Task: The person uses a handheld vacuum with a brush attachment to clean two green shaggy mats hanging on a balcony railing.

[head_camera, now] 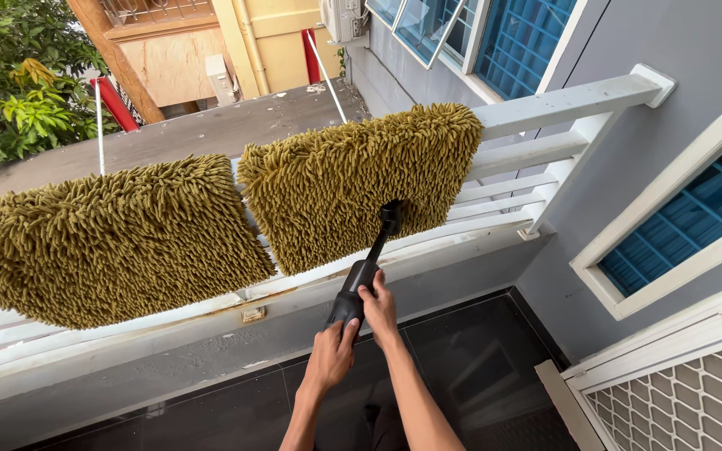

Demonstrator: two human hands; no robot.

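Both hands, left and right, grip a slim black vacuum, its nozzle pressed at one o'clock into the shaggy olive mat draped over a white railing.

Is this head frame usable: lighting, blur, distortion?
Head view: soft, even daylight and faint shadows; sharp on both hands, left hand and right hand, the black handheld vacuum and the shaggy mats; wide-angle lens bows the white railing.
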